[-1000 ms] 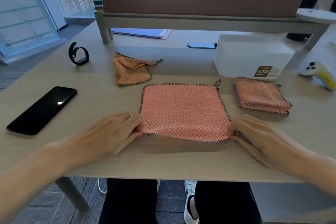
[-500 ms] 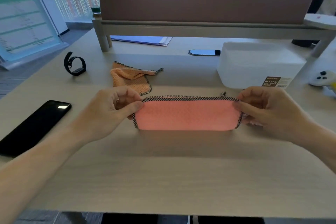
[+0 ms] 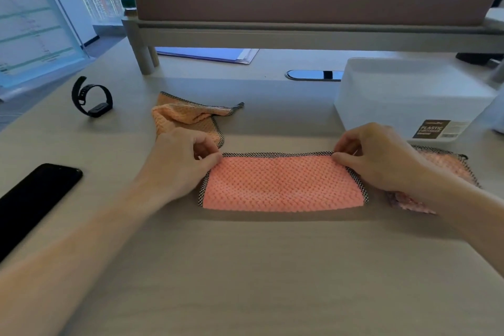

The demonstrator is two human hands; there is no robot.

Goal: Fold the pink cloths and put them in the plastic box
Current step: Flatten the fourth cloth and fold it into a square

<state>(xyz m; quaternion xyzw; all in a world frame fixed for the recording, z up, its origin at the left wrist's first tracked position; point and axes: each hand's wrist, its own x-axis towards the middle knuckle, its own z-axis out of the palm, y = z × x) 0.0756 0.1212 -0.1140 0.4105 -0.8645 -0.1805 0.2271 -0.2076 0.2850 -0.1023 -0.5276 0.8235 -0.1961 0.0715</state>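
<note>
The pink cloth (image 3: pixel 283 185) lies folded in half on the tabletop (image 3: pixel 272 267), with the left hand (image 3: pixel 180 161) and right hand (image 3: pixel 381 158) pinching its far corners. A folded stack (image 3: pixel 450 165) waits by the plastic box (image 3: pixel 409 95). A crumpled cloth (image 3: pixel 188 117) lies unfolded, and apparently none is boxed yet.

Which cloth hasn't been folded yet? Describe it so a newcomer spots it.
From the white plastic box at far right, look left. The crumpled cloth lies just beyond the left hand; unlike the half-folded cloth and the folded stack, it is bunched and paler orange.
</note>
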